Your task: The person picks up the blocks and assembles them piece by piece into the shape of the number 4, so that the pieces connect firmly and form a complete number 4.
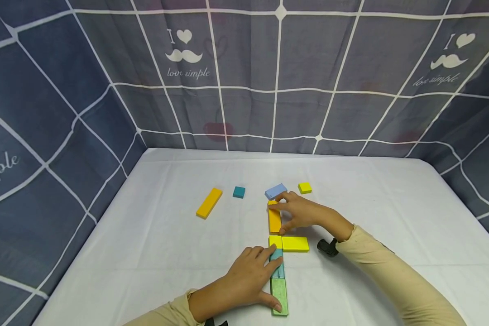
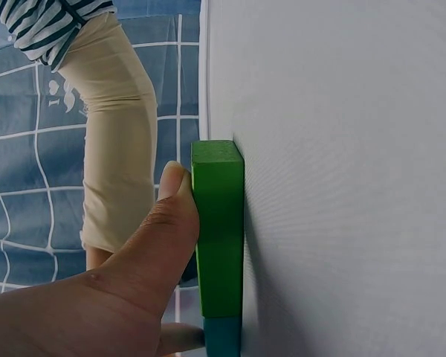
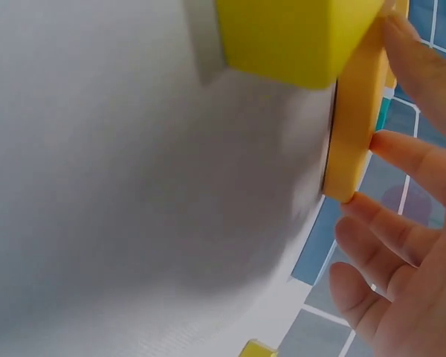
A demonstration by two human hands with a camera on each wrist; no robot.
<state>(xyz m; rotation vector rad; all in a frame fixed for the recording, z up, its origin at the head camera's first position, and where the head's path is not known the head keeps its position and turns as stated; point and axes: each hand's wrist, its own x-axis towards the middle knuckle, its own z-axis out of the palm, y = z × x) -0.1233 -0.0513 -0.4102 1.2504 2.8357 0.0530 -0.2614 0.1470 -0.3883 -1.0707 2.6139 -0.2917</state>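
Below "love simple" cloth (image 1: 244, 113), left hand (image 1: 247, 277) wide on green block (image 1: 279, 290), right hand (image 1: 303, 211) around orange block (image 1: 274, 222)

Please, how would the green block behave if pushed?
The green block probably stays stiff, judging by its straight edges. Its flat faces make rolling unlikely, and lying flat, it would probably slide before tipping.

High, downward head view; low, close wrist views; green block (image 1: 280, 290) common to head and left.
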